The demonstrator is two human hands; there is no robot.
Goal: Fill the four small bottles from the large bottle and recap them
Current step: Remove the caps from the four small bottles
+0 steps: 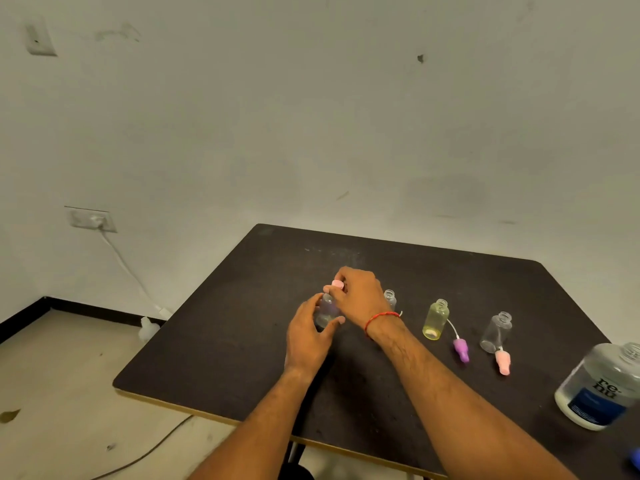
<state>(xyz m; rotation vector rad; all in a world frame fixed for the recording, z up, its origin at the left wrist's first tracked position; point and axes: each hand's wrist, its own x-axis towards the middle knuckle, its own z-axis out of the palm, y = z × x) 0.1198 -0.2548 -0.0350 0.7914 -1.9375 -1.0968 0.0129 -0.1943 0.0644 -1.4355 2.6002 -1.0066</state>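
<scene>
On the dark table (242,341) my left hand (308,337) grips a small clear bottle (327,311) by its body. My right hand (356,294) pinches the pink cap (337,284) at that bottle's top. Behind my right wrist an uncapped clear bottle (390,296) is partly hidden. Further right stand an open yellow bottle (435,319) and an open clear bottle (496,332). A purple spray cap (461,350) and a pink spray cap (503,363) lie in front of them. The large open bottle (601,386) with a blue label stands at the right edge.
A blue object (635,459) shows at the table's lower right corner. A white cable (128,268) runs from a wall socket (90,219) down to the floor left of the table. The wall stands close behind the table.
</scene>
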